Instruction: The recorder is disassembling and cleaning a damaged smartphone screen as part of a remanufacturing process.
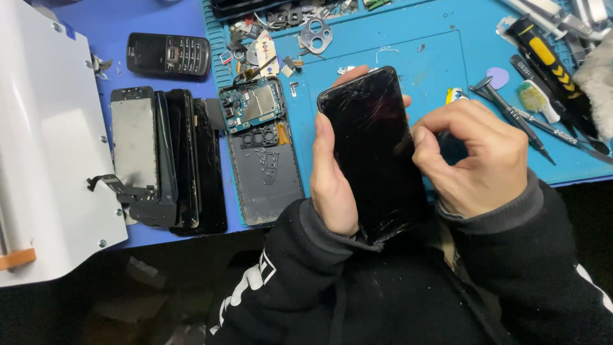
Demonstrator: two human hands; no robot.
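The left hand (332,185) gripped a black smartphone with a cracked glass face (373,150), held upright above the near edge of the blue rubber work mat (440,57). The right hand (472,153), fingers curled, pinched at its right edge. It looked like the prying stage; next called for a steady, shallow lift along that seam.

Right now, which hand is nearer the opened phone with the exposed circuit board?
Left. The left hand grips the cracked phone just beside the opened phone; the right hand is on the cracked phone's far side.
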